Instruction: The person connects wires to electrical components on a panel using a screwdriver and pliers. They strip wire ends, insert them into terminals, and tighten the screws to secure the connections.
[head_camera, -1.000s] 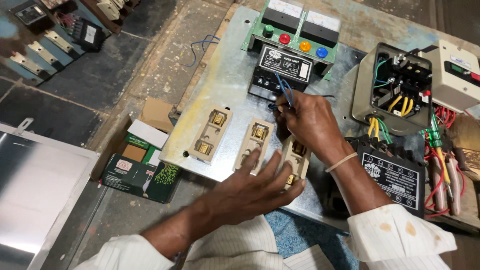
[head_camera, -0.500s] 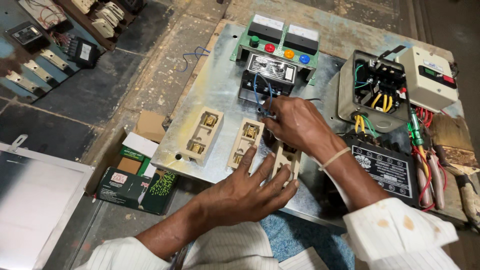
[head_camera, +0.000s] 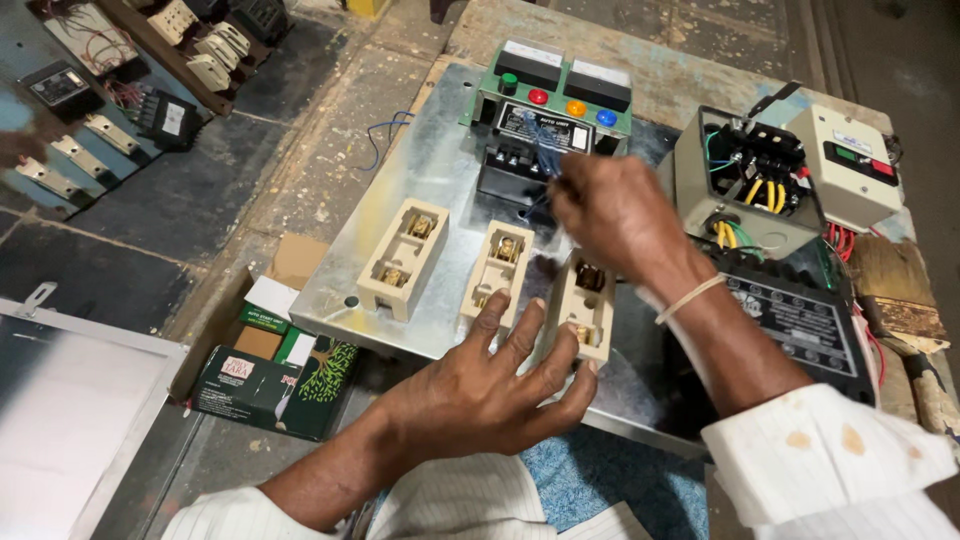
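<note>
Right hand (head_camera: 620, 215) has risen from the fuse holders to the blue wires (head_camera: 545, 160) at the black relay (head_camera: 520, 165).
It pinches those wires just below the green button box (head_camera: 555, 95). Left hand (head_camera: 490, 385) has spread flatter, fingertips now on the middle (head_camera: 497, 265) and right fuse holders (head_camera: 583, 300) on the steel plate (head_camera: 420, 170); the wiring step looks underway.
</note>
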